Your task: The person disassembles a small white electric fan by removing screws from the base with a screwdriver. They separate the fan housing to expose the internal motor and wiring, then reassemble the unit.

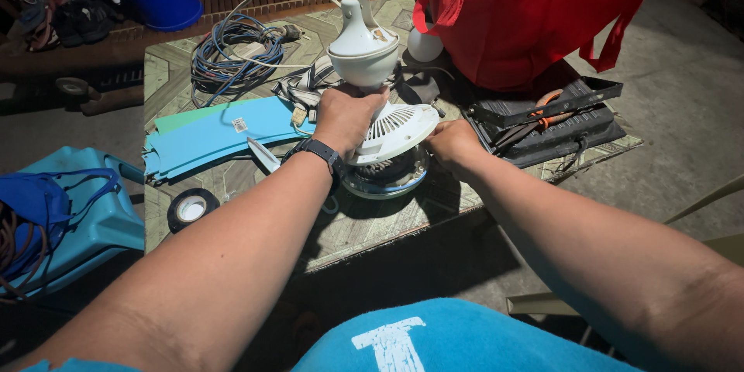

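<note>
A white ceiling fan motor housing (391,136) with a vented round cover lies on the low table (364,229). Its white bell-shaped canopy (363,45) stands up behind it. My left hand (346,115), with a dark watch on the wrist, grips the housing at the neck below the canopy. My right hand (452,142) holds the housing's right edge, fingers curled against it. Light blue fan blades (217,133) lie flat to the left of my left hand.
A coil of blue cable (232,50) lies at the table's back left. A roll of black tape (192,208) sits near the front left. A red bag (519,15) and a black tray with orange-handled pliers (542,112) are on the right. A blue container (77,209) stands left.
</note>
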